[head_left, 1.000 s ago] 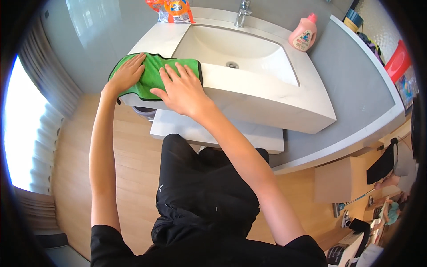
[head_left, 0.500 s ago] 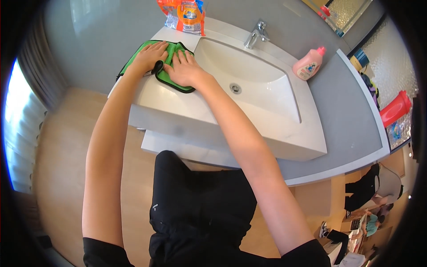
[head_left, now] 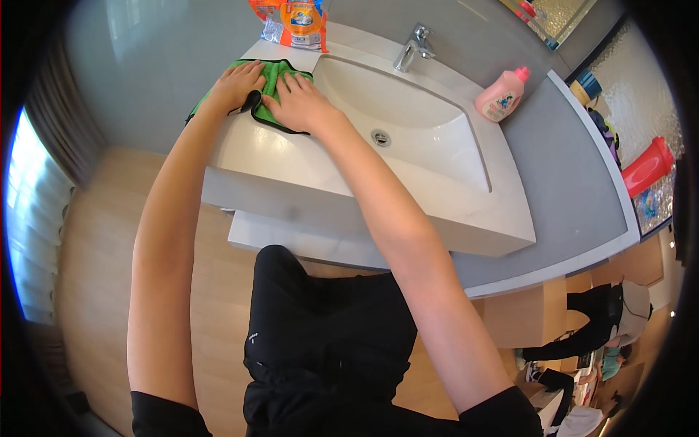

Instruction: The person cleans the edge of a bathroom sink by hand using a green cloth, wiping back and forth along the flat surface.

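A green cloth with black edging (head_left: 271, 73) lies on the white countertop left of the basin, its near edge partly folded up. My left hand (head_left: 234, 87) rests flat on the cloth's left part, fingers stretched toward the wall. On the right part, my right hand (head_left: 298, 108) presses down with its fingers spread, close to the basin's left rim. The black edging curls up between the two hands. Some of the cloth is hidden beneath my palms.
Behind the cloth stands an orange bag (head_left: 295, 25). The white basin (head_left: 408, 109) has a chrome faucet (head_left: 413, 49) at its back. A pink bottle (head_left: 502, 95) stands at the right rear. Far right are a red container (head_left: 648, 167) and people (head_left: 608, 313).
Both hands and the cloth have slid slightly away from me, toward the wall. The whole view has shifted a little. At far right, a person in the background has changed posture.
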{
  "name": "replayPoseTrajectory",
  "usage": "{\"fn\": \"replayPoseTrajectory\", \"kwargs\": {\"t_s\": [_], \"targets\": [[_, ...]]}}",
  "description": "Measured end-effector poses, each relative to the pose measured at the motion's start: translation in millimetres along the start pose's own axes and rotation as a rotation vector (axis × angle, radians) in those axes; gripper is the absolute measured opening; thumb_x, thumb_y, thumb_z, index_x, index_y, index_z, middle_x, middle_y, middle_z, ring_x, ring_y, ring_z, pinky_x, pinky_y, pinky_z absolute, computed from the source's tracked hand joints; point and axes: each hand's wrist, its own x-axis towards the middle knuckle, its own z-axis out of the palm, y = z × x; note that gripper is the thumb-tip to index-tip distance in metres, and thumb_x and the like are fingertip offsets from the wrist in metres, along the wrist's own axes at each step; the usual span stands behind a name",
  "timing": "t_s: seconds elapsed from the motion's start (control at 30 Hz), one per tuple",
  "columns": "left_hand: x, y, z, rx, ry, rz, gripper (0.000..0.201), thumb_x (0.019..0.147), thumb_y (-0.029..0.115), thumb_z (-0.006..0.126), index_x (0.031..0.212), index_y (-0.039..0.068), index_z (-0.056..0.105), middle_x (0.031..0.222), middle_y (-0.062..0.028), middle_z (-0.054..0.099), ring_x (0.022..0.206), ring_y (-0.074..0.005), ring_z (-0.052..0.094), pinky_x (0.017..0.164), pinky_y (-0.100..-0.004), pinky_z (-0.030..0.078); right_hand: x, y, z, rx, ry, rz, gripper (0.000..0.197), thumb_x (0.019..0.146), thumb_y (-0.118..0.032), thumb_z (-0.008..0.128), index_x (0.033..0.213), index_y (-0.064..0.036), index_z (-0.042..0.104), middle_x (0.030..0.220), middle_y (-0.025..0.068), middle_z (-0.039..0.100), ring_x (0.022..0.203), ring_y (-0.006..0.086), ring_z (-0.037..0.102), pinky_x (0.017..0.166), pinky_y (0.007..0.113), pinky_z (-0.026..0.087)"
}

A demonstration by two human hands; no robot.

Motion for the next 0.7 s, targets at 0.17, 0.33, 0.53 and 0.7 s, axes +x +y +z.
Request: {"fn": "replayPoseTrajectory", "kwargs": {"t_s": [0.17, 0.33, 0.53, 0.7], "targets": [[-24, 22, -19, -0.047, 0.019, -0.042, 0.023, 0.096, 0.012, 0.048, 0.117, 0.012, 0.057, 0.151, -0.0094, 0.049, 0.141, -0.028, 0.046, 0.114, -0.0458, 0.039, -30, -9, -13, 0.036, -0.052, -0.025, 0.079, 0.105, -0.058, 0.026, 0.158, 0.0004, 0.028, 0.165, 0.0211, 0.026, 0.153, 0.0382, 0.022, 0.126, 0.044, 0.019], [-50, 20, -22, 0.188, 0.018, 0.124, 0.026, 0.096, 0.016, 0.049, 0.12, 0.011, 0.057, 0.151, -0.0122, 0.049, 0.138, -0.0301, 0.049, 0.111, -0.0455, 0.043, -72, -22, -21, 0.08, -0.054, -0.077, 0.08, 0.104, -0.063, 0.028, 0.158, -0.0037, 0.03, 0.165, 0.0171, 0.027, 0.154, 0.0352, 0.022, 0.124, 0.045, 0.024], [-75, 72, -58, 0.188, 0.009, 0.122, 0.026, 0.095, 0.016, 0.051, 0.119, 0.01, 0.057, 0.151, -0.0135, 0.049, 0.138, -0.0341, 0.049, 0.109, -0.0494, 0.045, -135, -19, -38, 0.113, -0.01, -0.029, 0.066, 0.104, -0.059, 0.033, 0.149, -0.0132, 0.049, 0.154, 0.0141, 0.047, 0.14, 0.0338, 0.046, 0.115, 0.044, 0.039], [-73, 116, -65, 0.279, 0.013, 0.125, 0.022, 0.093, 0.017, 0.055, 0.114, 0.011, 0.058, 0.145, -0.0156, 0.054, 0.135, -0.0341, 0.052, 0.105, -0.0536, 0.048, -170, 2, -19, 0.023, 0.211, -0.016, 0.06, 0.104, -0.053, 0.038, 0.146, -0.0121, 0.053, 0.148, 0.0165, 0.053, 0.132, 0.036, 0.053, 0.113, 0.044, 0.04]]}}
